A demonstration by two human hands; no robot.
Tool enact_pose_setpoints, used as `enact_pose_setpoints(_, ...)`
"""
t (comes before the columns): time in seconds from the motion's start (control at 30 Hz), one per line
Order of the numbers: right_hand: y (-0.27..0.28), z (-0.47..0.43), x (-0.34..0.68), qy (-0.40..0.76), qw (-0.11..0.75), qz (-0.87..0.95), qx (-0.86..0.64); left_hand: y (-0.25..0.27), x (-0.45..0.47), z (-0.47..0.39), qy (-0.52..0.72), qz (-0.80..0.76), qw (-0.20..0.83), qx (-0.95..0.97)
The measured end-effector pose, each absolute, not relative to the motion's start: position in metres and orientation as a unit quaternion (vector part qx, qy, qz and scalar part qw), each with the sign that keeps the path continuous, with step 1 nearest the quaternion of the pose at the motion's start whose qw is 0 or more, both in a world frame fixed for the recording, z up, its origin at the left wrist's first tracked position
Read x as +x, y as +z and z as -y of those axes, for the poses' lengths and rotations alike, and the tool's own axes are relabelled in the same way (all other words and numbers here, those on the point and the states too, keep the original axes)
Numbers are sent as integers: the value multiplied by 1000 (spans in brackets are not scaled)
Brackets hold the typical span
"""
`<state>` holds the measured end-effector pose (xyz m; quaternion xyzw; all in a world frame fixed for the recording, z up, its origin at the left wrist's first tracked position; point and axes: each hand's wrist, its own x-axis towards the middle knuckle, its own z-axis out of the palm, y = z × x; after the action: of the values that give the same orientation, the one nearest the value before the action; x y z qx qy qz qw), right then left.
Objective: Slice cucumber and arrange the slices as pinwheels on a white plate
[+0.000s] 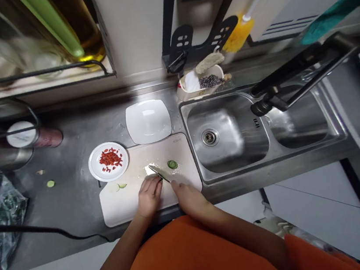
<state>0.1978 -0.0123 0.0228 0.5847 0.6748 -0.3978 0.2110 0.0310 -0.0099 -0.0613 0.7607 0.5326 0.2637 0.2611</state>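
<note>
My right hand is closed around the handle of a knife, whose blade points up and left over the white cutting board. Curled fingers of my left hand press down on the board beside the blade; what they hold is hidden beneath them. Right of the blade tip lies a small stack of green cucumber slices. Pale green cut pieces rest toward the board's left side. The board's surface looks wet near the knife.
A white plate of red goji berries overlaps the board's upper left corner. Behind the board stands a square white dish. To the right is a steel sink with a black faucet. A plastic bag of greens lies far left.
</note>
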Motion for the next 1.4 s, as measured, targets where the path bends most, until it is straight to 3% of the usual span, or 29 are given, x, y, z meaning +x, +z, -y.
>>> enact_pose_setpoints(0.57, 20, 18, 212, -360, 203, -673, 614, -67, 29, 14, 264, -530, 248, 767)
enact_pose_setpoints(0.93, 48, 32, 215, -392, 245, -658, 594, -65, 30, 14, 275, -533, 222, 769)
enact_pose_setpoints(1.4, 49, 29, 215, -400, 235, -660, 591, -66, 31, 13, 279, -534, 219, 767)
